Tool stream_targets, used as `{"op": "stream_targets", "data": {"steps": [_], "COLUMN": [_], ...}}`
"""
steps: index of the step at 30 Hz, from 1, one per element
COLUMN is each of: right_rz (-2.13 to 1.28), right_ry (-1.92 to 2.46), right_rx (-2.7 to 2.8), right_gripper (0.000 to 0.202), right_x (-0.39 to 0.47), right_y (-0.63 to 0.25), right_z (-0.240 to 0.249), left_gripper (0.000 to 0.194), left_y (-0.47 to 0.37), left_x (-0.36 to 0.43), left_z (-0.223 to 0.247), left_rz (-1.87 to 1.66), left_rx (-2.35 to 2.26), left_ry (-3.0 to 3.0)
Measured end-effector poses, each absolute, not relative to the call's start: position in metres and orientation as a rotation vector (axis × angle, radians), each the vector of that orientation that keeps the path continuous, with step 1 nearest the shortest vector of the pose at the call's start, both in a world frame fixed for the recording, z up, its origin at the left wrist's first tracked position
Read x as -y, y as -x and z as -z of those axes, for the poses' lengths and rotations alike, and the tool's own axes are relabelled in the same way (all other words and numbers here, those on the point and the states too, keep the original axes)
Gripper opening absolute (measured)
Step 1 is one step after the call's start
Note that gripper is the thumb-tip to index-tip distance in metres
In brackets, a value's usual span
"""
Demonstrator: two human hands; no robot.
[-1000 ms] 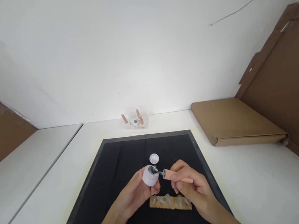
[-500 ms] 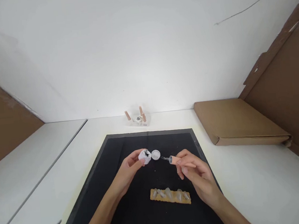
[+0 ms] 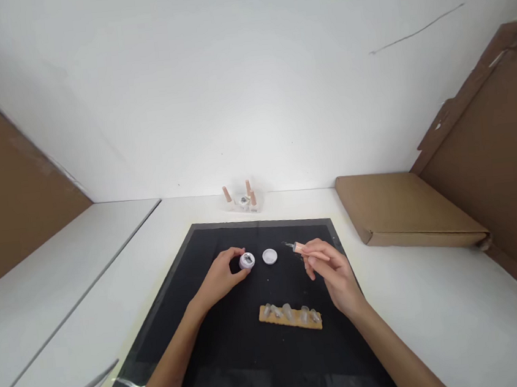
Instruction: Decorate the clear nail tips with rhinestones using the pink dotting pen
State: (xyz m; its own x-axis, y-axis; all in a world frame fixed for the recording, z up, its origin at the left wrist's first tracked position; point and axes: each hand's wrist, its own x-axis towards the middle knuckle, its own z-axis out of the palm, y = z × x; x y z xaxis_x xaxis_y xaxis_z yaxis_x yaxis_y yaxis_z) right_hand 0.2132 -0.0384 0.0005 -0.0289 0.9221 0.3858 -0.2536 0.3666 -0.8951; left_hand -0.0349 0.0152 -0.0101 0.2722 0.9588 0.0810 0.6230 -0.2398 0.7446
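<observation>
Black mat, pinkish-orange handle

From where I watch, both bare arms reach forward from the lower edge of my view. My left forearm slants up and to the right, its left wrist nearly in line with it. My left hand is back up, thumb and fingers curved towards each other in a rounded grip. My right forearm slants up and to the left. My right hand is turned inward, its grip a pinch of thumb and fingertips, with the lower fingers bent beneath. The two hands are well apart.
</observation>
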Motion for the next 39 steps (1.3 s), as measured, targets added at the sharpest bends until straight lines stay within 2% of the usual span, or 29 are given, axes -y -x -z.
{"op": "stream_targets", "data": {"steps": [5,9,14,17,24,33,39], "right_rz": [-1.083,-1.085,-1.093,-1.099,-1.096,-1.118,-1.124], "right_ry": [0.741,0.763,0.787,0.798,0.824,0.849,0.867], "right_rx": [1.237,1.23,1.216,1.216,1.216,1.232,1.234], "right_gripper": [0.01,0.01,0.009,0.009,0.009,0.011,0.012], "right_x": [0.037,0.036,0.036,0.036,0.035,0.035,0.034], "right_y": [-0.214,-0.214,-0.214,-0.214,-0.215,-0.214,-0.214], "right_z": [0.004,0.007,0.008,0.009,0.009,0.008,0.008], "left_gripper": [0.044,0.037,0.03,0.028,0.009,0.008,0.009], "left_y": [0.041,0.04,0.028,0.02,0.01,0.009,0.009], "left_x": [-0.004,0.027,0.066,0.071,0.06,0.063,0.063], "left_z": [0.013,0.011,0.013,0.015,0.027,0.029,0.025], "left_rz": [-0.771,-0.77,-0.634,-0.666,-0.674,-0.762,-0.929], "left_rx": [-1.524,-1.547,-1.3,-1.24,-1.284,-1.326,-1.245], "left_ry": [-1.952,-1.921,-1.885,-1.89,-1.959,-1.856,-1.586]}}
